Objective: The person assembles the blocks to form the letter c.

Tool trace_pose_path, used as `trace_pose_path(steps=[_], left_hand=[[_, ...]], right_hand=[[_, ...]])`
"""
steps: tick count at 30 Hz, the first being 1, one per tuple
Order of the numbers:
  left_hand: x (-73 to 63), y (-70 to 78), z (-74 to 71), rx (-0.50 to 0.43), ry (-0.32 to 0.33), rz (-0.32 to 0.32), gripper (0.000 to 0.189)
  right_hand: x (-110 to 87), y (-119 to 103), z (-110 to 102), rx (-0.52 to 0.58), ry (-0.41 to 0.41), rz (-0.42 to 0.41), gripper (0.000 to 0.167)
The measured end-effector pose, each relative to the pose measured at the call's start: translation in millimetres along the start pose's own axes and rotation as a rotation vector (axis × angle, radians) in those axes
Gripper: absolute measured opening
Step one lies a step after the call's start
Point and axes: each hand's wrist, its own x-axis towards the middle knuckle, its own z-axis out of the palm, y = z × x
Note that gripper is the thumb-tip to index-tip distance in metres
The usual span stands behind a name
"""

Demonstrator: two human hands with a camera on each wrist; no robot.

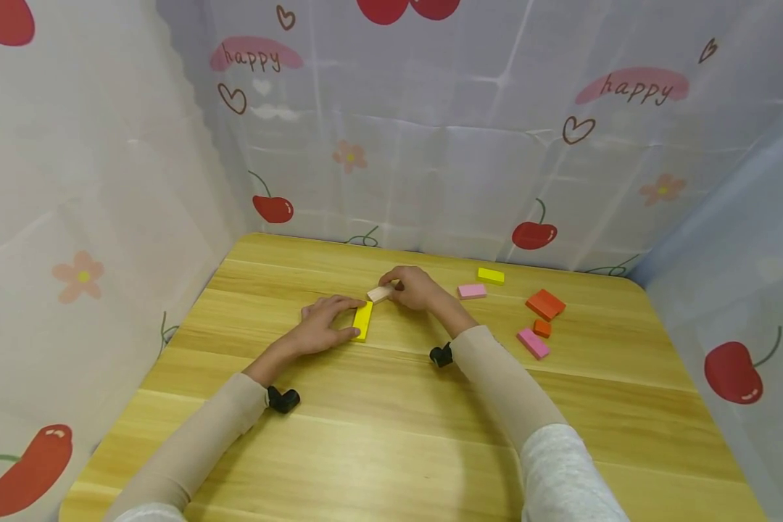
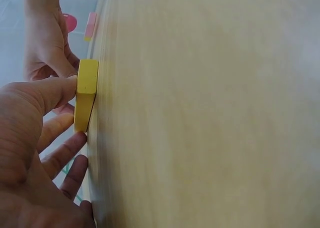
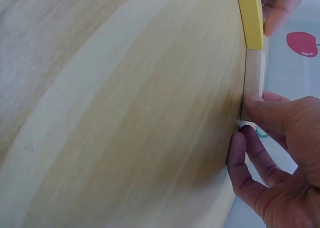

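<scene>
Head view has the left hand (image 1: 320,325) pinching a yellow block (image 1: 363,321), the right hand (image 1: 415,288) a pale block (image 1: 379,293), and uneven pushing could skew them.

On the surface (image 1: 365,449), the leftmost block (image 1: 363,322) lies at the left hand (image 1: 321,328), a second block (image 1: 379,293) at its far end, in the right hand (image 1: 418,288). Farther right lies a third block (image 1: 472,291), a fourth block (image 1: 491,275) behind it, then a block cluster (image 1: 545,304). A curtain (image 1: 424,167) hangs behind the surface.
</scene>
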Motion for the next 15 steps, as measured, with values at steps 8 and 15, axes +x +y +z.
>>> trace_pose_path(steps=[8, 15], left_hand=[[1.4, -4.5, 1.0, -0.011, 0.004, 0.017, 0.06], [3.2, -11.3, 5.4, -0.022, 0.002, 0.003, 0.06]], right_hand=[[-0.3, -1, 0, -0.003, 0.011, 0.003, 0.036], [-7.6, 2, -1, 0.022, 0.036, -0.004, 0.052]])
